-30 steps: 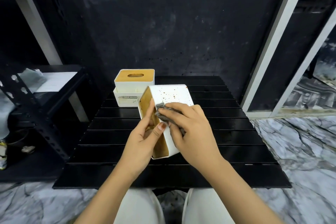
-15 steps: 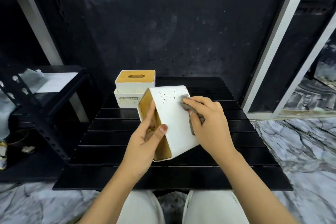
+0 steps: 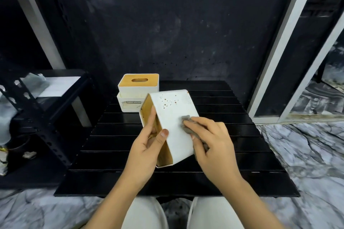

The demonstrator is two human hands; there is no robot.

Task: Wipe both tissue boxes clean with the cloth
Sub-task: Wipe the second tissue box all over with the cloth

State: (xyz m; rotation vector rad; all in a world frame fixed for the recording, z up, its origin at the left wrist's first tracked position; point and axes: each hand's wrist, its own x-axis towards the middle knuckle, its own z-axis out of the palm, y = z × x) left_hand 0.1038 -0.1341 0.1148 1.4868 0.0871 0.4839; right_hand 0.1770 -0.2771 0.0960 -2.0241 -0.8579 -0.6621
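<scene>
A white tissue box (image 3: 172,115) with a wooden lid face lies tilted on its side over the black slatted table (image 3: 232,135). Brown speckles mark its upper far part. My left hand (image 3: 147,147) grips its near left edge, thumb on the white face and fingers on the wooden side. My right hand (image 3: 210,139) presses a grey cloth (image 3: 187,123) against the white face at its right middle. A second white tissue box (image 3: 138,91) with a wooden top and a slot stands upright at the table's far left.
A black metal shelf rack (image 3: 42,109) stands left of the table with pale items on it. A white-framed glass door (image 3: 283,61) is at the right. Marble floor (image 3: 297,154) surrounds the table; my knees sit under its near edge.
My right hand with the cloth has slid from the box's far right corner down toward the middle of the white face. The left hand keeps its grip; the box has shifted little.
</scene>
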